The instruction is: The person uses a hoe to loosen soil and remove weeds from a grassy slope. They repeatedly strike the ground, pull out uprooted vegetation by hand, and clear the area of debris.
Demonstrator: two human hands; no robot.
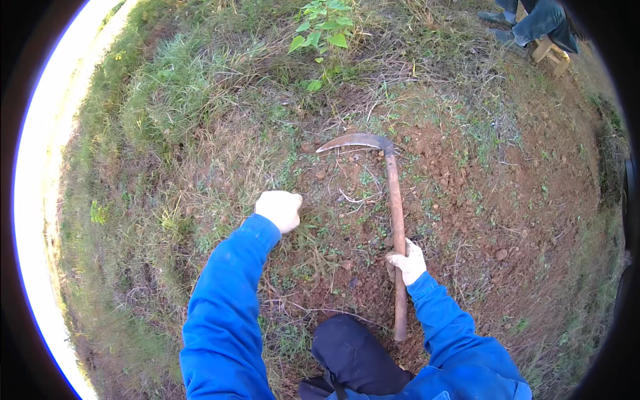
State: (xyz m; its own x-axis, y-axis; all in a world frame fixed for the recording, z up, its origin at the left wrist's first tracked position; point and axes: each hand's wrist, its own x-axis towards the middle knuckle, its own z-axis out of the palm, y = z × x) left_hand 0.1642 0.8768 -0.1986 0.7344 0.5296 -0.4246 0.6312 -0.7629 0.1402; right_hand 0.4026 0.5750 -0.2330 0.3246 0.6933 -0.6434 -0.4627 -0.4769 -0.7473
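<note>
A sickle [395, 200] with a long wooden handle and a curved, rust-brown metal blade extends across the soil, its blade tip pointing left. My right hand [409, 261], pale and dirt-marked, grips the lower part of the handle, with the handle's butt sticking out below it. To the left of the handle, my left hand [279, 211] is closed in a fist. Thin, blurred weed stems [317, 245] show beside and below this fist and seem to be held in it; their exact contact with the fingers is hidden. Both forearms wear blue sleeves.
Reddish soil [450, 210] carries low weeds, dry stems and small clods. Taller grass [170, 85] grows at the left, and a broad-leaved green plant [325, 30] at the top. Another person's legs [537, 25] and a small wooden stool [551, 54] are at the upper right.
</note>
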